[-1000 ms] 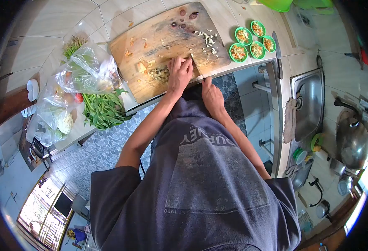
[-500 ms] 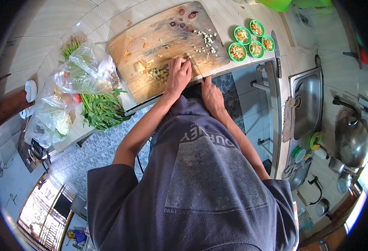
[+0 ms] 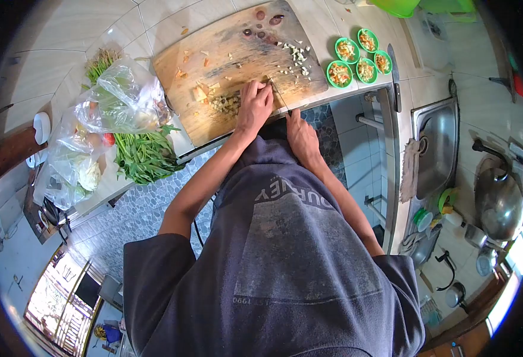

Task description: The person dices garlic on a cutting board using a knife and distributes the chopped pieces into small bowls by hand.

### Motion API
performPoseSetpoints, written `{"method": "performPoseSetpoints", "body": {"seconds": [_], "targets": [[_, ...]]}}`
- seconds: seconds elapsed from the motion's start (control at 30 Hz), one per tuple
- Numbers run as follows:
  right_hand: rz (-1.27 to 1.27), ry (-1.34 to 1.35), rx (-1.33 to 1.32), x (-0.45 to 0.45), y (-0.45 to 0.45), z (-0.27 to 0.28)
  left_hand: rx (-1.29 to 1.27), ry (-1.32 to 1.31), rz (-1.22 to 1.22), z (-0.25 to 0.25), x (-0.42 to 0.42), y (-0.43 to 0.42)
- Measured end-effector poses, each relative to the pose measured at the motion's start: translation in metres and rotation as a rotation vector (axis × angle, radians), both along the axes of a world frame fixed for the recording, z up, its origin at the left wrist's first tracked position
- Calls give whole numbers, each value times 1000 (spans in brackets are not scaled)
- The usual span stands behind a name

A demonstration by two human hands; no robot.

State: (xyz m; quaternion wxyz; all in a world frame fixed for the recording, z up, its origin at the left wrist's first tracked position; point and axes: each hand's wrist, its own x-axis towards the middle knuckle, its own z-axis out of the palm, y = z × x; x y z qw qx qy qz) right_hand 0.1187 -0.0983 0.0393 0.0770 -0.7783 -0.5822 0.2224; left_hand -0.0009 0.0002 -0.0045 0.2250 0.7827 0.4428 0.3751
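My right hand is wrapped round the handle of a kitchen knife at the near edge of a wooden cutting board. The narrow blade points away from me across the board. Just left of the blade, my left hand presses down on the board with its fingers curled together. What lies under those fingertips is mostly hidden. Small chopped pieces are heaped beside my left hand, with larger pale yellow chunks behind them. White diced bits are scattered at the board's right side.
Several small green bowls of shredded vegetables stand right of the board. A second knife lies beyond them, near the sink. Leafy greens and plastic bags of vegetables crowd the left counter.
Both hands and the knife stay almost in place. The whole view has shifted very slightly; the chopped heap looks the same.
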Motion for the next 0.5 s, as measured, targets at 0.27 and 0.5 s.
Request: {"method": "performPoseSetpoints", "body": {"seconds": [0.27,0.5], "targets": [[59,-145,39,0,2,-12,58,-36,13,7,0,2],[-50,-193,6,5,-3,-6,68,-21,3,2,13,10]]}}
